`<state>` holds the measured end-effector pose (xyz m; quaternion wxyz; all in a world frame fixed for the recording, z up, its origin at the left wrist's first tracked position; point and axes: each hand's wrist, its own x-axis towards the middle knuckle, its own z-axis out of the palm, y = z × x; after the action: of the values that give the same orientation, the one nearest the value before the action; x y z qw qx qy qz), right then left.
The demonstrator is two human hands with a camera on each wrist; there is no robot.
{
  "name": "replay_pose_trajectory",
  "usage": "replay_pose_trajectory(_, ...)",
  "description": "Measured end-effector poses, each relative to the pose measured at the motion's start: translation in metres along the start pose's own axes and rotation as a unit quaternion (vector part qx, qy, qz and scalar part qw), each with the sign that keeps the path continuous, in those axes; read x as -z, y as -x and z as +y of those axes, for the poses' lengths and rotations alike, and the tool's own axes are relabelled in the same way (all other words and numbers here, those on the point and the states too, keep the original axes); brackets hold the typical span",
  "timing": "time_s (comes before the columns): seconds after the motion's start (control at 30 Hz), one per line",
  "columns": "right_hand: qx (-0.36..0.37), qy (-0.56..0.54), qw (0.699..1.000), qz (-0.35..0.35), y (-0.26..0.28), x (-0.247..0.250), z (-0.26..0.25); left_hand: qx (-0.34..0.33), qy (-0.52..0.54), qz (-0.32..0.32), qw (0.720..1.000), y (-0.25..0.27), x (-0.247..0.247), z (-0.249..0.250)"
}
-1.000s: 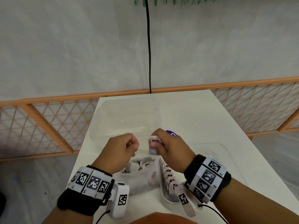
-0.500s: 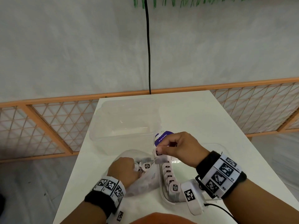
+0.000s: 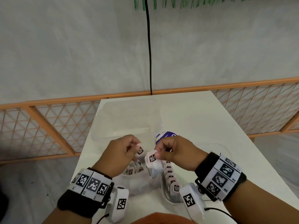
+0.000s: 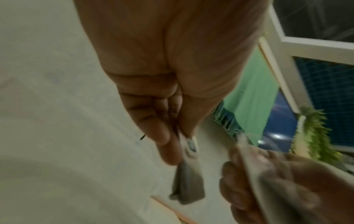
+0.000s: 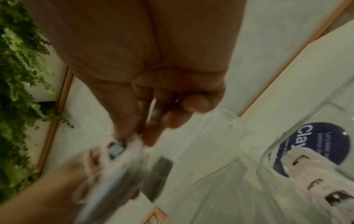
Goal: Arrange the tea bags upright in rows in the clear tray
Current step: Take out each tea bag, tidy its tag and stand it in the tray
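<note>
My left hand (image 3: 136, 147) pinches a small white tea bag (image 3: 140, 151) by its tag, just above a plastic pouch (image 3: 137, 181) of loose tea bags. My right hand (image 3: 157, 154) pinches another tea bag (image 3: 153, 162) beside it, over the left end of the clear tray (image 3: 165, 196). A row of upright tea bags (image 3: 170, 176) stands along the tray's left wall. In the left wrist view, the left hand's tea bag (image 4: 188, 175) hangs from thumb and forefinger. The right wrist view shows the right hand's blurred tea bag (image 5: 118, 153) and the tray's row (image 5: 318, 180).
A large clear tub (image 3: 126, 120) stands behind the hands on the white table (image 3: 202, 120). A round dark-blue label (image 3: 167, 136) shows just behind the right hand. An orange lattice fence (image 3: 48, 126) runs beyond the table's left and right edges.
My left hand has come up out of the pouch with a tea bag pinched in it. My right hand has shifted slightly left, still holding its tea bag.
</note>
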<state>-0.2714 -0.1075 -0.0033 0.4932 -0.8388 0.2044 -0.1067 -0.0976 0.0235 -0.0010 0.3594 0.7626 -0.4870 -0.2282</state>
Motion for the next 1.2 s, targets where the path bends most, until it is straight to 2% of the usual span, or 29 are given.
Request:
replay_pose_trajectory(0.1,0.032,0.054,0.998,0.029,-0.003,-0.002,-0.003,-0.047,-0.002,-0.02,0.999,0.003,0.004,0.017)
replay_pose_trajectory(0.5,0.013,-0.012,0.996,0.091,-0.006,-0.006,-0.004,-0.094,0.031,-0.058,0.993,0.004,-0.001,0.03)
replay_pose_trajectory(0.6,0.011,-0.041,0.995,0.088,-0.005,-0.007,-0.001,-0.106,0.017,-0.038,0.993,0.002,-0.005,0.026)
replay_pose_trajectory(0.67,0.017,0.003,0.998,0.066,-0.001,-0.007,0.001,-0.111,0.032,-0.03,0.993,0.002,-0.009,0.025)
replay_pose_trajectory(0.77,0.022,0.102,0.994,0.044,0.006,-0.003,0.004,-0.111,0.033,-0.058,0.992,0.002,-0.018,0.026)
replay_pose_trajectory(0.9,-0.073,0.163,0.984,0.011,0.02,0.005,0.029,-0.102,-0.026,-0.106,0.989,0.001,-0.031,0.018)
replay_pose_trajectory(1.03,-0.179,0.211,0.958,-0.082,0.04,0.0,0.056,-0.129,-0.15,-0.164,0.966,-0.001,-0.048,0.007)
replay_pose_trajectory(1.2,-0.225,0.148,0.957,-0.11,0.054,-0.01,0.072,-0.165,-0.214,-0.239,0.933,-0.003,-0.076,-0.002)
